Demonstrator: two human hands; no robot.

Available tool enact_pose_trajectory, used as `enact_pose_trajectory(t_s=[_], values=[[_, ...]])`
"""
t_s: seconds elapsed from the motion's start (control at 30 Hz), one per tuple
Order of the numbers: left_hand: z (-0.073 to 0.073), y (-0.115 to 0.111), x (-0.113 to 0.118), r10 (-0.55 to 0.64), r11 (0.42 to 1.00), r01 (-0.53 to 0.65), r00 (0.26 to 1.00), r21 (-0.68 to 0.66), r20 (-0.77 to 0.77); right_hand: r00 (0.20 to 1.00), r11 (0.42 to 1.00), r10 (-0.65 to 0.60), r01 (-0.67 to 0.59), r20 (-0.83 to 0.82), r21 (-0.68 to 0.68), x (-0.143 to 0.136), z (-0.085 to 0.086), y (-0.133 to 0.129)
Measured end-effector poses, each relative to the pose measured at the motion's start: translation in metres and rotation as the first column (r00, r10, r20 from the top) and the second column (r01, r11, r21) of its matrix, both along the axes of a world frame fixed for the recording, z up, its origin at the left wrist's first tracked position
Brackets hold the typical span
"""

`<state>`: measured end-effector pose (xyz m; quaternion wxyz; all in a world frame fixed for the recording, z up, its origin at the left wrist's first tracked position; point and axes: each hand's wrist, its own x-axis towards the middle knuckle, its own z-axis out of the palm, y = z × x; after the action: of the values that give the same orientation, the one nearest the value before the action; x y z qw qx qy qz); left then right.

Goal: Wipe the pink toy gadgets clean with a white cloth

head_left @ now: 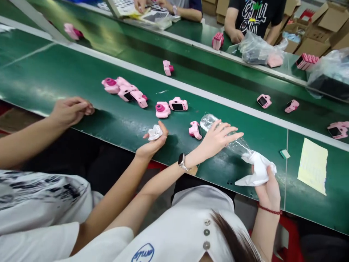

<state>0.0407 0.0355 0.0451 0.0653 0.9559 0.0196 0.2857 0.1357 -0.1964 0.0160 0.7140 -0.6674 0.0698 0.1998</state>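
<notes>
My left hand (218, 140), with a watch on its wrist, lies over a clear plastic bottle (237, 145), its fingers stretched across the side and holding it tilted above the green table. My right hand (268, 185), with a red bracelet, grips a white tissue (257, 169) pressed to the bottle's narrow end. The tissue hides that end of the bottle. Just left of the bottle's base sits a pink toy camera (195, 130). Two more, a pink camera with a magenta lens (163, 109) and one with its dark screen showing (178, 104), stand farther left.
At left, a co-worker's hand (154, 140) holds crumpled white tissue; their other hand (71, 111) rests at the table edge. Several pink cameras (125, 89) lie clustered beyond. A yellowish paper sheet (313, 165) and small green-white block (285, 154) lie right. A white rail (196, 94) runs behind.
</notes>
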Motion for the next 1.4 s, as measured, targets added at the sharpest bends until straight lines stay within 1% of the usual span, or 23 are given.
enact_pose_trajectory(t_s=[0.1, 0.23, 0.33, 0.43, 0.53, 0.7, 0.77, 0.83, 0.93, 1.0, 1.07, 1.17, 1.23, 1.27, 1.3, 1.37, 1.4], values=[[0.004, 0.005, 0.015, -0.026, 0.993, 0.019, 0.998, 0.113, 0.061, 0.994, 0.994, 0.028, -0.016, -0.109, 0.109, -0.009, 0.011, 0.013], [0.006, 0.011, 0.025, -0.051, 0.982, 0.037, 0.996, 0.184, 0.071, 0.968, 0.949, 0.087, -0.009, -0.236, 0.314, -0.02, 0.025, 0.026], [0.009, 0.017, 0.025, -0.056, 0.971, 0.039, 0.996, 0.236, 0.066, 0.961, 0.94, 0.118, -0.027, -0.25, 0.34, -0.025, 0.028, 0.035], [0.014, 0.024, 0.022, -0.063, 0.955, 0.04, 0.996, 0.293, 0.071, 0.962, 0.94, 0.121, -0.033, -0.243, 0.339, -0.026, 0.027, 0.04], [0.02, 0.031, 0.02, -0.069, 0.957, 0.052, 0.996, 0.284, 0.05, 0.963, 0.933, 0.15, -0.062, -0.224, 0.355, -0.024, 0.025, 0.043], [0.027, 0.045, 0.018, -0.043, 0.985, 0.04, 0.999, 0.166, 0.011, 0.957, 0.912, 0.179, -0.074, -0.228, 0.404, -0.022, 0.025, 0.048], [0.03, 0.051, 0.014, -0.026, 0.994, 0.026, 1.0, 0.11, 0.004, 0.955, 0.91, 0.188, -0.081, -0.231, 0.407, -0.021, 0.026, 0.054], [0.032, 0.057, 0.007, -0.007, 0.996, 0.008, 1.0, 0.083, -0.006, 0.952, 0.92, 0.19, -0.087, -0.241, 0.383, -0.021, 0.029, 0.061], [0.033, 0.064, -0.011, 0.045, 0.992, -0.041, 0.998, 0.123, -0.032, 0.941, 0.925, 0.209, -0.101, -0.268, 0.365, -0.022, 0.037, 0.076], [0.033, 0.067, -0.025, 0.107, 0.983, -0.101, 0.994, 0.153, -0.035, 0.923, 0.92, 0.251, -0.133, -0.293, 0.369, -0.025, 0.046, 0.087], [0.031, 0.068, -0.039, 0.188, 0.973, -0.182, 0.982, 0.142, -0.033, 0.902, 0.909, 0.305, -0.179, -0.306, 0.377, -0.028, 0.057, 0.096], [0.026, 0.07, -0.056, 0.321, 0.947, -0.32, 0.947, 0.035, -0.014, 0.871, 0.883, 0.385, -0.252, -0.305, 0.396, -0.032, 0.074, 0.104], [0.02, 0.075, -0.065, 0.409, 0.909, -0.402, 0.912, -0.107, 0.044, 0.854, 0.877, 0.42, -0.294, -0.308, 0.381, -0.032, 0.083, 0.104], [0.016, 0.08, -0.068, 0.461, 0.876, -0.437, 0.883, -0.203, 0.091, 0.854, 0.882, 0.42, -0.303, -0.308, 0.361, -0.031, 0.086, 0.103], [0.011, 0.086, -0.072, 0.522, 0.831, -0.462, 0.84, -0.309, 0.146, 0.863, 0.893, 0.404, -0.3, -0.302, 0.336, -0.03, 0.088, 0.1], [0.0, 0.099, -0.08, 0.657, 0.711, -0.478, 0.714, -0.516, 0.244, 0.896, 0.918, 0.351, -0.271, -0.273, 0.29, -0.024, 0.085, 0.093], [-0.006, 0.106, -0.083, 0.717, 0.649, -0.47, 0.642, -0.598, 0.273, 0.915, 0.931, 0.314, -0.245, -0.254, 0.269, -0.02, 0.079, 0.087]])
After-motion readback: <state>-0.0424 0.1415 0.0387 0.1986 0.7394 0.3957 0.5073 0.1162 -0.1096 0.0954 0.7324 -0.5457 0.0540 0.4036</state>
